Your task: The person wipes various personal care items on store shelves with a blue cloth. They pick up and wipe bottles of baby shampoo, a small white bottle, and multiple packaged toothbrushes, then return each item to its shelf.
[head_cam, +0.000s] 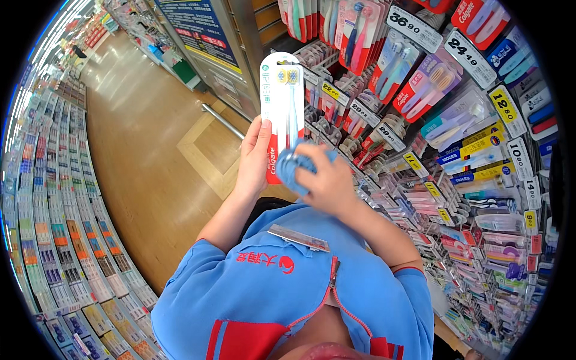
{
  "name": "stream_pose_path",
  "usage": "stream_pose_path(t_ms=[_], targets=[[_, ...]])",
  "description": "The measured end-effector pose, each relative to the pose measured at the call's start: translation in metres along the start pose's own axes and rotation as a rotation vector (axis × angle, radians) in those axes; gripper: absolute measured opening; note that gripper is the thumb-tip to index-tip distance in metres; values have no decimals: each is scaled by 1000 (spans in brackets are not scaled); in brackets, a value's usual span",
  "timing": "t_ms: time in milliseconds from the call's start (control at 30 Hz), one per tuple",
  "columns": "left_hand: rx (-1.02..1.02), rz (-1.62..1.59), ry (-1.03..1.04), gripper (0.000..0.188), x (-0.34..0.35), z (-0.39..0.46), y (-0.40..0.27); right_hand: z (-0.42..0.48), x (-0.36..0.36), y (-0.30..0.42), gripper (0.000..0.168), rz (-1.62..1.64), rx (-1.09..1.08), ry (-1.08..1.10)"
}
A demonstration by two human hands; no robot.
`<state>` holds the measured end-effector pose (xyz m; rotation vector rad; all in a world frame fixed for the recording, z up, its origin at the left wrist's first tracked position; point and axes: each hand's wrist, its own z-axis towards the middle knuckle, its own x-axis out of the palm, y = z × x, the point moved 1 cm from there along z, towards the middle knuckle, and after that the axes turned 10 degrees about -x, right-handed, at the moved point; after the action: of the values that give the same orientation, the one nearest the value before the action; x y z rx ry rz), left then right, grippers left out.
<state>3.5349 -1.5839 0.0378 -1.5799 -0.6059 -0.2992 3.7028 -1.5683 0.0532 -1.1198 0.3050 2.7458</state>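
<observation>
My left hand [255, 155] grips the left edge of a Colgate toothbrush pack [276, 103], with the thumb on its front. The pack is held upright in front of my chest; two brush heads show near its top through the clear plastic. A bunched blue cloth [292, 168] is in my right hand [326, 180]. That cloth covers part of the pack's lower front and appears to touch it. The right fingers are slightly blurred.
Toothbrush packs [382, 67] hang on hooks with price tags [414, 28] close at my right. A long shelf of boxed goods [67, 216] lines the left side. Ahead stand a metal-framed post with a poster [202, 31] and a low metal rail [222, 120] above the wooden floor [135, 135].
</observation>
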Motion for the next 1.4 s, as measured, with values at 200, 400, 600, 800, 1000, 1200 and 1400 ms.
stream_pose_path(t_ms=[200, 400, 600, 800, 1000, 1200, 1400], targets=[[-114, -10, 105, 36, 0, -4, 11, 36, -21, -49, 29, -199, 179, -135], [-148, 13, 150, 35, -5, 4, 12, 32, -11, -47, 29, -211, 254, -35], [-110, -30, 113, 33, -6, 12, 15, 3, 0, -15, 27, -81, 116, 64], [-55, 10, 90, 32, -5, 24, -2, -13, 5, -7, 32, -70, 58, 61], [-201, -67, 184, 32, -4, 3, 11, 22, -20, -34, 27, -209, 232, -201], [-291, -135, 243, 37, -3, -8, 18, 32, -30, -54, 21, -309, 299, -402], [-254, -132, 189, 33, -4, -9, 13, 31, -25, -40, 25, -280, 297, -253]])
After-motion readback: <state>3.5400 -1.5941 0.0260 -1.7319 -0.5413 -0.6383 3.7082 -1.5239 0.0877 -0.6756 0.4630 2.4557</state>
